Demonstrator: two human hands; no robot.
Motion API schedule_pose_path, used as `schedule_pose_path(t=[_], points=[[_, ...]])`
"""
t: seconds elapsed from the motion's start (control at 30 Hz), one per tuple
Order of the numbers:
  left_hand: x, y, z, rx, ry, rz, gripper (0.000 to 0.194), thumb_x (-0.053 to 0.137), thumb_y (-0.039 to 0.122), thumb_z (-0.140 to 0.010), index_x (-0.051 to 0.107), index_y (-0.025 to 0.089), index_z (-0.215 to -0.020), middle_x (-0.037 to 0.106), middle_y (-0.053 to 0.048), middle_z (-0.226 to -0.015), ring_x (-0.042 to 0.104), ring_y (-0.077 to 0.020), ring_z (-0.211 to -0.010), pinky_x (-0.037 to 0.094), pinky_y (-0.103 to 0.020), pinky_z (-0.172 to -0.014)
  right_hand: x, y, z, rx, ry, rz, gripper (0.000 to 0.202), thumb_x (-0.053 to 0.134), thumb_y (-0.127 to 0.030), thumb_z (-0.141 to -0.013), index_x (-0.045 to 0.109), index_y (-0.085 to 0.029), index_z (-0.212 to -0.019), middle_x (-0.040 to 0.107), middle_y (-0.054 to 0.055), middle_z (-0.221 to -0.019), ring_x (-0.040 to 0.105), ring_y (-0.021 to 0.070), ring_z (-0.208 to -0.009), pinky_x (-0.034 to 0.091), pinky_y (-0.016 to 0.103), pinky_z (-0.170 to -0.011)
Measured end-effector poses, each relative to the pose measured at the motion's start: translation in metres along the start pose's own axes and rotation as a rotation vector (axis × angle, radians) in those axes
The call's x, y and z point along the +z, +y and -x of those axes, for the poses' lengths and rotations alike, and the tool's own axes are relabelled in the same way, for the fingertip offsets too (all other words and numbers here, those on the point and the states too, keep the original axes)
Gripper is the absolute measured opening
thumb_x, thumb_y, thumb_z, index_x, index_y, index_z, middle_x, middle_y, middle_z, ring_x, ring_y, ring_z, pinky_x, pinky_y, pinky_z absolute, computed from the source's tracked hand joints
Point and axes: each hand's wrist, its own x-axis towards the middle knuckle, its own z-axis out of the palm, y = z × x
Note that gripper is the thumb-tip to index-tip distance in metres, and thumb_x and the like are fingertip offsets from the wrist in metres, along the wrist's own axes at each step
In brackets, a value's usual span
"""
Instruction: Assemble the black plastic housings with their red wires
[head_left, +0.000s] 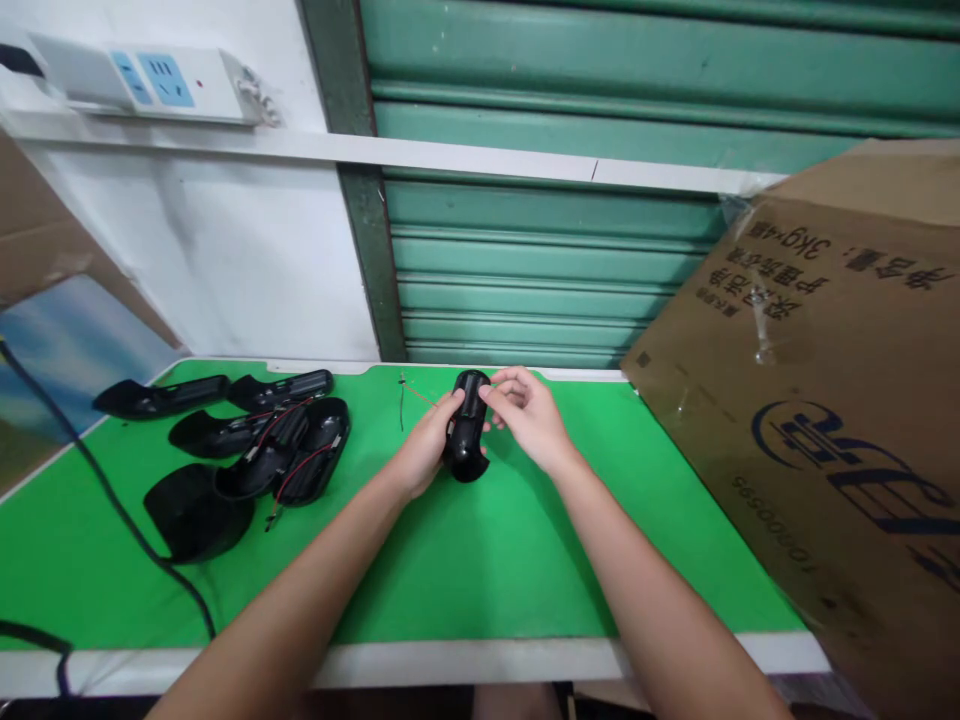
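Above the middle of the green tabletop, a glossy black plastic housing (466, 445) is held upright, its curved flared end pointing down at me. My left hand (426, 440) grips its left side, thumb on the front face. At the upper right edge, my right hand (529, 412) has its thumb against the housing, with fingers bent and partly hidden behind it. A thin red and black wire (403, 395) with a small end piece sticks out to the left of the housing.
Several similar black housings (217, 432) with red wires lie on the left of the green tabletop (480, 580). A black cable (105, 480) crosses there. A large cardboard box (825, 380) stands at right. Behind are a green shutter (525, 240) and a power socket (165, 82).
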Motion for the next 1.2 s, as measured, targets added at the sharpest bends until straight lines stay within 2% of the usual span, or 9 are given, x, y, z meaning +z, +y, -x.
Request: schedule_pose_path(t=[0.13, 0.3, 0.47, 0.6, 0.77, 0.93, 1.0, 1.1, 1.2], points=[[-0.001, -0.003, 0.003, 0.065, -0.037, 0.051, 0.03, 0.048, 0.033, -0.1, 0.061, 0.017, -0.122, 0.066, -0.002, -0.085, 0.06, -0.0133, -0.062, 0.058, -0.026, -0.06, 0.006, -0.005, 0.004, 0.056, 0.009, -0.115, 0.044, 0.086, -0.048, -0.065, 0.058, -0.021, -0.085, 0.063, -0.006, -0.061, 0.061, 0.0117, -0.051, 0.05, 0.024, -0.051], [-0.006, -0.006, 0.0, 0.103, -0.09, 0.032, 0.043, 0.054, 0.031, -0.093, 0.053, 0.02, -0.135, 0.068, -0.004, -0.099, 0.063, -0.0172, -0.074, 0.057, -0.028, -0.06, 0.008, -0.007, 0.005, 0.092, 0.039, -0.2, 0.035, 0.086, -0.04, -0.062, 0.071, -0.018, -0.084, 0.072, -0.001, -0.068, 0.066, 0.0142, -0.06, 0.051, 0.024, -0.052], [-0.007, -0.009, 0.0, 0.112, -0.105, 0.026, 0.054, 0.061, 0.034, -0.087, 0.047, 0.021, -0.138, 0.068, -0.006, -0.113, 0.066, -0.0209, -0.09, 0.055, -0.028, -0.067, 0.012, -0.011, 0.009, 0.007, 0.094, -0.162, 0.031, 0.085, -0.039, -0.063, 0.074, -0.019, -0.084, 0.076, 0.003, -0.075, 0.068, 0.0165, -0.065, 0.051, 0.025, -0.053], [-0.01, -0.007, 0.003, 0.08, -0.158, 0.014, 0.071, 0.062, 0.021, -0.071, 0.041, 0.024, -0.14, 0.065, -0.004, -0.113, 0.063, -0.0189, -0.087, 0.055, -0.03, -0.072, 0.015, -0.012, 0.012, -0.05, 0.073, -0.13, 0.029, 0.085, -0.038, -0.065, 0.072, -0.02, -0.084, 0.076, 0.002, -0.076, 0.067, 0.0166, -0.064, 0.053, 0.028, -0.058], [-0.013, -0.002, 0.002, 0.096, -0.108, -0.089, 0.084, 0.057, 0.02, -0.066, 0.032, 0.028, -0.146, 0.06, 0.001, -0.099, 0.055, -0.016, -0.074, 0.053, -0.032, -0.07, 0.011, -0.008, 0.013, -0.251, 0.07, 0.184, 0.011, 0.073, -0.027, -0.077, 0.077, -0.021, -0.085, 0.075, 0.003, -0.076, 0.066, 0.0161, -0.066, 0.052, 0.03, -0.065], [-0.018, -0.001, -0.002, 0.197, -0.072, -0.21, 0.082, 0.06, 0.023, -0.069, 0.034, 0.024, -0.147, 0.058, -0.001, -0.108, 0.053, -0.0164, -0.088, 0.046, -0.027, -0.078, 0.01, -0.007, 0.017, -0.493, -0.036, 0.497, 0.02, 0.061, -0.016, -0.087, 0.079, -0.023, -0.089, 0.075, 0.005, -0.09, 0.069, 0.0189, -0.085, 0.053, 0.033, -0.081], [-0.021, -0.002, -0.003, 0.224, -0.105, -0.255, 0.083, 0.06, 0.024, -0.071, 0.032, 0.024, -0.149, 0.059, -0.002, -0.115, 0.053, -0.0182, -0.095, 0.045, -0.029, -0.083, 0.011, -0.007, 0.018, -0.526, -0.051, 0.541, 0.023, 0.059, -0.014, -0.088, 0.076, -0.024, -0.101, 0.074, 0.004, -0.09, 0.068, 0.02, -0.087, 0.053, 0.034, -0.084], [-0.026, -0.004, -0.005, 0.249, -0.167, -0.314, 0.085, 0.059, 0.025, -0.073, 0.029, 0.026, -0.152, 0.058, -0.004, -0.124, 0.053, -0.02, -0.101, 0.042, -0.031, -0.089, 0.013, -0.006, 0.019, -0.535, -0.042, 0.569, 0.037, 0.059, -0.013, -0.088, 0.063, -0.023, -0.123, 0.073, 0.002, -0.089, 0.067, 0.0219, -0.093, 0.052, 0.037, -0.091], [-0.029, -0.007, -0.008, 0.259, -0.196, -0.365, 0.086, 0.058, 0.024, -0.073, 0.027, 0.027, -0.154, 0.057, -0.004, -0.126, 0.052, -0.0196, -0.099, 0.042, -0.031, -0.089, 0.013, -0.006, 0.02, -0.53, -0.036, 0.595, 0.043, 0.058, -0.013, -0.088, 0.053, -0.022, -0.13, 0.073, 0.001, -0.089, 0.067, 0.023, -0.1, 0.049, 0.038, -0.097]])
